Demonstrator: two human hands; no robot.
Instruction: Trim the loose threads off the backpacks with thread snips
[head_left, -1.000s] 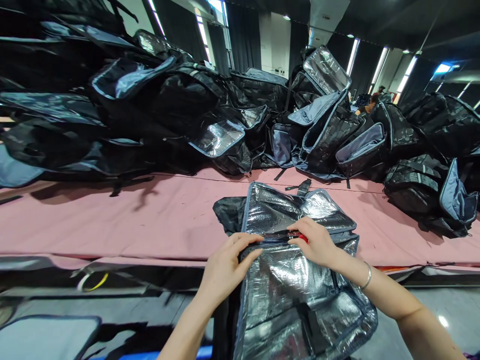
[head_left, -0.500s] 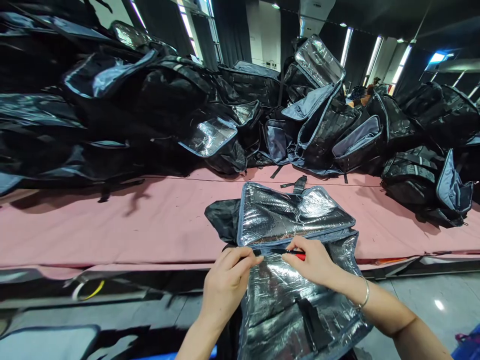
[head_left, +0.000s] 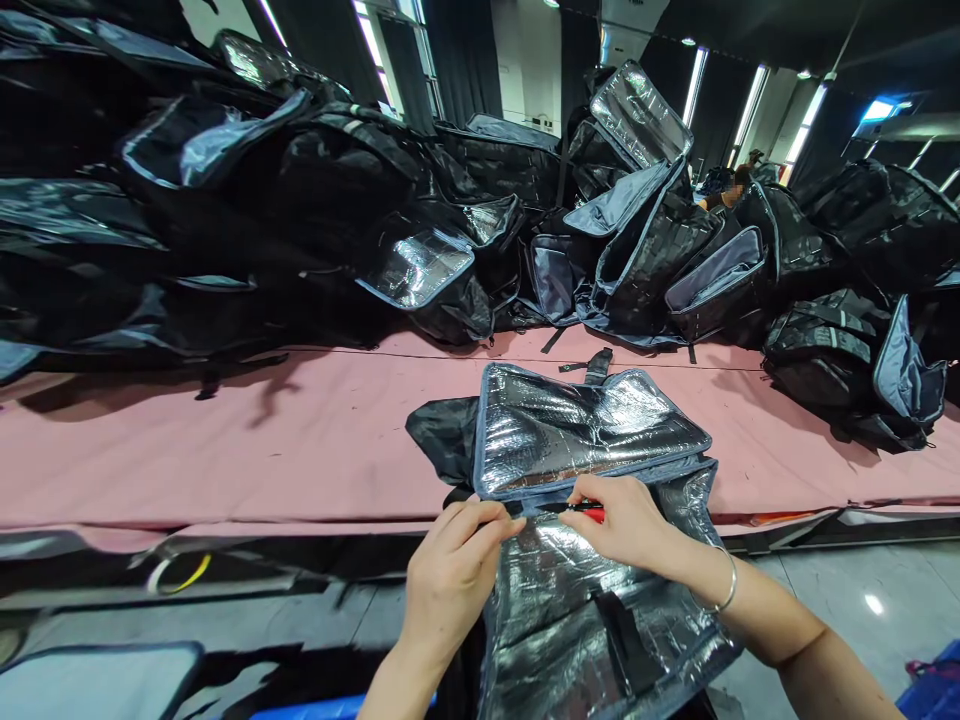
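An open black bag [head_left: 585, 590] with a silver foil lining lies across the table's front edge. Its foil-lined lid [head_left: 592, 425], bound in grey-blue, is folded back. My left hand [head_left: 454, 560] is closed, thumb and fingertips pinching the bag's seam edge below the lid. In my right hand [head_left: 626, 520], thumb and fingers are closed around a small red-handled tool [head_left: 592, 513]. Its thin dark front part points left along the seam, toward my left fingertips. The tip is too small to make out.
Many black bags with grey and foil linings [head_left: 420, 265] are heaped along the back of the pink-covered table [head_left: 225, 450]. One bag [head_left: 840, 365] sits apart at the right. A yellow-and-white loop [head_left: 180, 575] hangs under the front edge. Blue material [head_left: 937, 685] shows lower right.
My right hand and the red-handled tool have shifted slightly left along the seam. My left hand keeps its pinch in nearly the same place.
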